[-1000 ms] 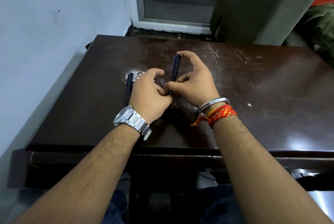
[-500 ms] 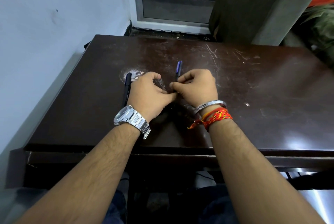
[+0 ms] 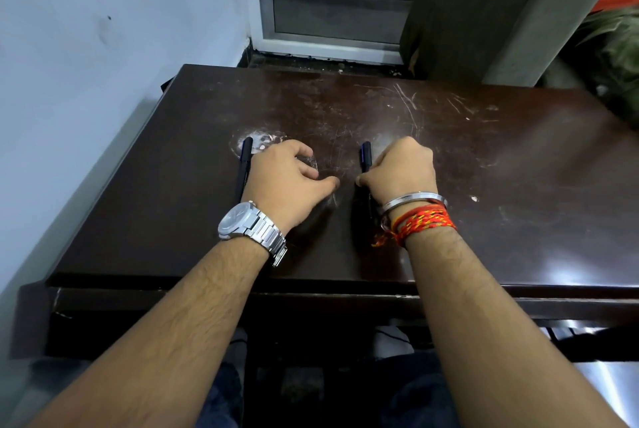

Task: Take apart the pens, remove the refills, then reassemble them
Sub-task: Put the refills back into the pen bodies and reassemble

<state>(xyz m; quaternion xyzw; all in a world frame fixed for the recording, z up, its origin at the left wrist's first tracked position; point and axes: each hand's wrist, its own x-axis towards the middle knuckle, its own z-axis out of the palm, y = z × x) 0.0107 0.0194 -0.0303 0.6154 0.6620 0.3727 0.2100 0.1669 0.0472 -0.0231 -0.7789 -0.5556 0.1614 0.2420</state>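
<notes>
Right hand (image 3: 401, 170) is curled around a dark blue pen (image 3: 366, 157) lying on the brown table (image 3: 518, 168); left hand (image 3: 288, 178) rests loose and empty, a second black pen (image 3: 244, 168) just outside it. Looks like it's between pens, so next up is probably gripping one with both hands and twisting it apart.

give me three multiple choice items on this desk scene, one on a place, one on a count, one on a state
1. Where does the black pen lie?
A. just left of the left hand
B. right of the right hand
C. at the desk's far edge

2. How many pens show on the desk?
A. one
B. two
C. four

3. What is the right hand doing?
A. lying flat and open
B. raised above the desk
C. closed on the blue pen

Answers:
1 A, the black pen runs along the left hand's outer side.
2 B, one pen shows by each hand.
3 C, its fingers curl round the blue pen, whose tip sticks out beyond them.
</notes>
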